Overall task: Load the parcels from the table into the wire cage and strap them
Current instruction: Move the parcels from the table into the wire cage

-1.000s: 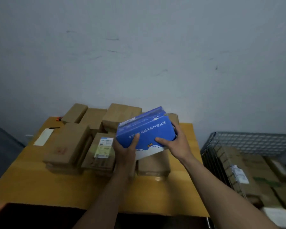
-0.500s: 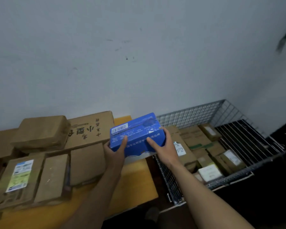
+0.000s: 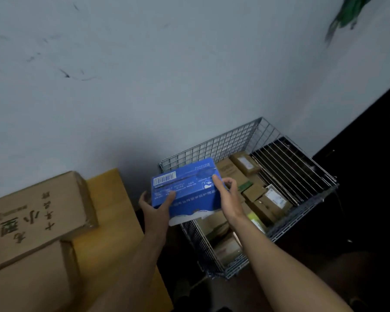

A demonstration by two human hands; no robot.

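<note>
A blue box [image 3: 187,188] with a barcode label and white print hangs in the air over the near left corner of the wire cage [image 3: 239,136]. My left hand [image 3: 155,210] grips its left end, thumb on top and fingers underneath. My right hand [image 3: 227,197] holds its right end, fingers curled round the edge. Inside the cage lie several brown cardboard parcels [image 3: 266,203], some with white labels. On the yellow table [image 3: 108,226] at the left lies a large brown carton [image 3: 36,217] with printed characters, and another brown carton [image 3: 32,280] sits in front of it.
A pale wall [image 3: 144,86] runs behind the table and the cage. A dark gap of floor [image 3: 189,289] separates the table's edge from the cage. To the right of the cage the floor is dark. Something green [image 3: 345,16] hangs at the top right.
Both hands have carried the blue box to the right, off the table and over the cage. The view has swung right, so most of the table's parcels have left the frame.
</note>
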